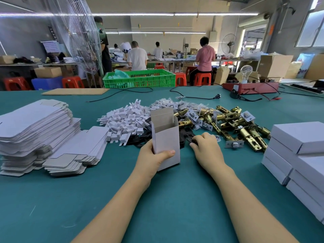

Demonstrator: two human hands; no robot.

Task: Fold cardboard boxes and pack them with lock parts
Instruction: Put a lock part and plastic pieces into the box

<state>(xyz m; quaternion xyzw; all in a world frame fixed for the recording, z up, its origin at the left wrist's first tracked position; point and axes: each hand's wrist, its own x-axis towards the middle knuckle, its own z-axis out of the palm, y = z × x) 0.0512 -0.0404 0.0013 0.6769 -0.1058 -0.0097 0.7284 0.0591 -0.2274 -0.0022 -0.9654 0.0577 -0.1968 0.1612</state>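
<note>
The left hand [154,156] clamped a folded white cardboard box [165,137] at centre table — thumb across its front face, fingers behind. The box stood upright, long axis vertical, open mouth and top flap pointing toward twelve o'clock. It looked light and thin-walled, easily crushed, so best gripped low on its side panels. At three o'clock of it, the right hand [206,146] pinched a black plate [190,137] from the parts pile — brass latch bolts [233,123] lay beyond.
</note>
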